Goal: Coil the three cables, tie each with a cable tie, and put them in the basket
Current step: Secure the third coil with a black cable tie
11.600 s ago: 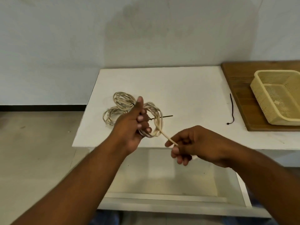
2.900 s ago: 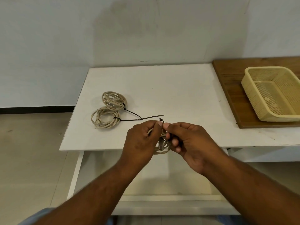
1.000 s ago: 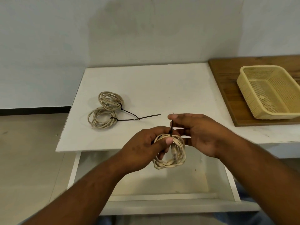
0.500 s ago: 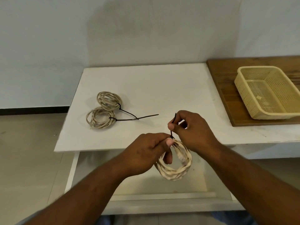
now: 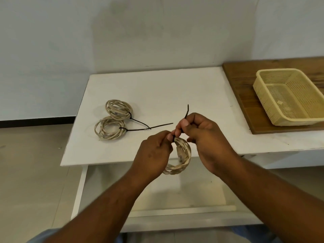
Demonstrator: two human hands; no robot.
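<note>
1. Head view: the third coil hangs in the air between both hands, just off the near edge of the white table, resting on nothing.
2. The left hand is curled, and its fingertips pinch the top of the coil where the black cable tie wraps the strands.
3. The right hand is curled too, with thumb and forefinger pinching the tie's tail just above that spot. The free end sticks out past the fingers, with its long axis close to upright and leaning slightly away.
4. Tightening likely means pulling along that axis, up and away from the left pinch. The fingers hide the loop, so I cannot tell how snug it is.
5. The basket sits on a wooden board well apart to the right. The right hand is nearer, and nothing stands between them.
6. Two tied coils lie touching each other on the table's left. Their tie tails trail rightward, near the hands but apart, and off the route to the basket.
</note>
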